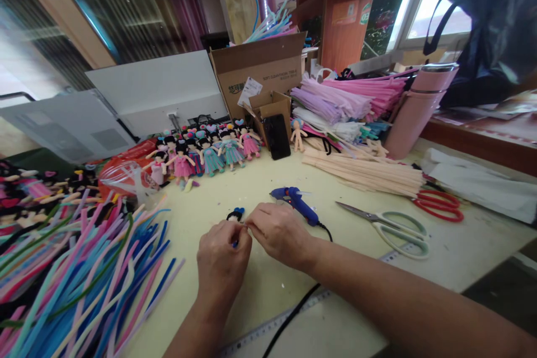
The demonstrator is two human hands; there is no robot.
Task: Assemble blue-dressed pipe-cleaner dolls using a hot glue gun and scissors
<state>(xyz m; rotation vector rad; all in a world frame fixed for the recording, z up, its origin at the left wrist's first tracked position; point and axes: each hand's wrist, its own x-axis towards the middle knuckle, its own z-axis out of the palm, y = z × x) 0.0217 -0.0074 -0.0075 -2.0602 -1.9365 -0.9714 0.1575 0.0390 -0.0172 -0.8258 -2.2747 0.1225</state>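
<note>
Wooden-framed windows, purple curtain, pale yellow tabletop

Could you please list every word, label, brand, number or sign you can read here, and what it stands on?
"SOFT CLEAN FACIAL": large cardboard box; the word after it is blurred.
"悠可": same box; the next character is unclear.
Too small or blurred: white label, green sticker, measuring tape numbers.

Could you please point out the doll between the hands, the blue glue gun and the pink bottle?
Doll (235,216): head view, on its black hair.
Blue glue gun (306,210): head view, on its handle.
Pink bottle (411,117): head view, on its body, below the lid.
</note>
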